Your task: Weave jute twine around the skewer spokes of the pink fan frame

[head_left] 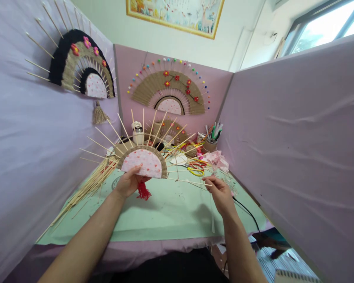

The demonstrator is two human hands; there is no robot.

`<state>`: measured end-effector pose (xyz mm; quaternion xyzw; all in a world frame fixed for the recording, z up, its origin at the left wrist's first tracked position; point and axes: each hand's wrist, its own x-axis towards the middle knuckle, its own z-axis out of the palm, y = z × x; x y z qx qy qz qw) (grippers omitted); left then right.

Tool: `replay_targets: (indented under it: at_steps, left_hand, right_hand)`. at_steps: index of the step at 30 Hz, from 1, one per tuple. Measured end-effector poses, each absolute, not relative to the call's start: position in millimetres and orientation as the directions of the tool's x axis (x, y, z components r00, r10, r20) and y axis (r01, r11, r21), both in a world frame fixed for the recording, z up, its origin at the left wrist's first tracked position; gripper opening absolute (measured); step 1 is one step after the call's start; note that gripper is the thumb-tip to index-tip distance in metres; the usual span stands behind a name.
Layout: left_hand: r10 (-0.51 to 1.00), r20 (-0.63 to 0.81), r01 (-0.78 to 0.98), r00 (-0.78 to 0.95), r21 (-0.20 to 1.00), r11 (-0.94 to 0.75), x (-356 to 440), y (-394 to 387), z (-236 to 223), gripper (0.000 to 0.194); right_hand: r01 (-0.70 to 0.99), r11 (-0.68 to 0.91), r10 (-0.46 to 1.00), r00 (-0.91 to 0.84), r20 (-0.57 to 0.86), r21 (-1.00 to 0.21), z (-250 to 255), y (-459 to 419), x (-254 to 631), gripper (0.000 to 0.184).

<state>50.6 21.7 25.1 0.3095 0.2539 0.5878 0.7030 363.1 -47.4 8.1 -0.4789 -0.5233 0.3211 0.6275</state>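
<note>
My left hand (130, 181) grips the straight lower edge of a half-round fan (141, 162), thumb on its front. The fan has a white centre with pinkish-red spots, a brown twine-wound rim and thin wooden sticks spreading outward. A red tassel (143, 191) hangs beneath it. My right hand (220, 193) is closed in a pinch by the tip of the lowest right stick (191, 182). A thin length of twine (197, 185) runs from the fan's right-hand sticks toward these fingers; its end is hidden there.
Loose wooden sticks (90, 181) lie at the left of the green tabletop (171, 220). Behind the fan are scissors (196, 171), a pen holder (210, 146) and crumpled pink material (217, 160). Finished fans (172, 84) hang on the surrounding panels. A black cable (247, 210) crosses the right edge.
</note>
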Motion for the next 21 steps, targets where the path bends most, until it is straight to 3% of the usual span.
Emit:
replay_targets:
  at_steps: [8, 21]
  left_hand:
    - [0.990, -0.018, -0.674, 0.137, 0.731, 0.107, 51.8, 21.2, 27.6, 0.004]
    - [0.995, 0.011, -0.662, 0.099, 0.747, 0.057, 55.0, 21.2, 27.9, 0.013]
  right_hand:
    - [0.050, 0.385, 0.878, 0.288, 0.383, -0.921, 1.6, -43.0, 378.0, 0.026]
    - [-0.117, 0.441, 0.844, 0.393, 0.366, -0.890, 28.1, -50.0, 371.2, 0.026]
